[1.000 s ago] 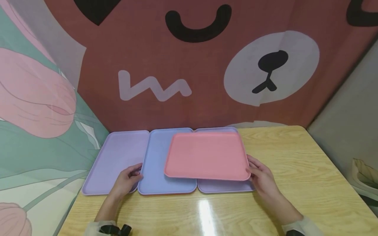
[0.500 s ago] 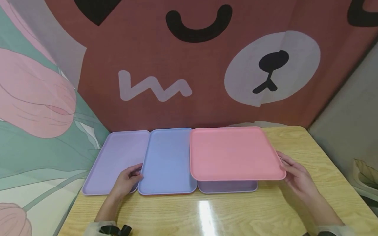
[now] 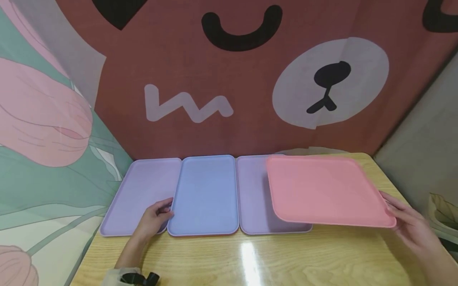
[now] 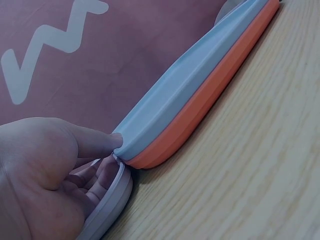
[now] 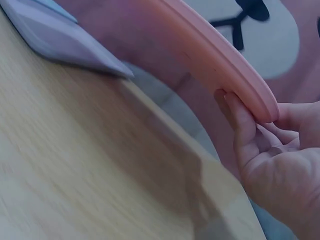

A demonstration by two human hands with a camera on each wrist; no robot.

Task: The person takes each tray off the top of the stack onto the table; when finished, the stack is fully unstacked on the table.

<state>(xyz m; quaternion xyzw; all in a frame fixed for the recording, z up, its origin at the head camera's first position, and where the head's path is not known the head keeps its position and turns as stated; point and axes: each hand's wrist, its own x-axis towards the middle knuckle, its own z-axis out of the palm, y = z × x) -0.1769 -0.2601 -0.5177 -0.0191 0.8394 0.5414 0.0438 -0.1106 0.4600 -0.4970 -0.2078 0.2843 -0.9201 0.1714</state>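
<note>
My right hand (image 3: 402, 217) pinches the right edge of a pink tray (image 3: 322, 190), thumb on top and fingers under it, as the right wrist view shows on the pink tray (image 5: 215, 55) and right hand (image 5: 265, 155). The tray hangs above the wooden table (image 3: 286, 258) and overlaps the right purple tray (image 3: 252, 194). A blue tray (image 3: 205, 194) lies in the middle and another purple tray (image 3: 143, 190) at the left. My left hand (image 3: 157, 216) rests on the left purple tray's near corner, its thumb (image 4: 95, 142) touching the blue tray (image 4: 200, 75), which sits on an orange tray (image 4: 215, 100).
A brown cloth with a bear face (image 3: 329, 83) hangs right behind the trays. A floral cloth (image 3: 43, 131) closes off the left side. The table's right edge lies close to my right hand, with a pale bag (image 3: 441, 214) beyond it.
My right hand has carried the pink tray to the right, off the blue tray and mostly off the right purple one. The left hand has stayed put.
</note>
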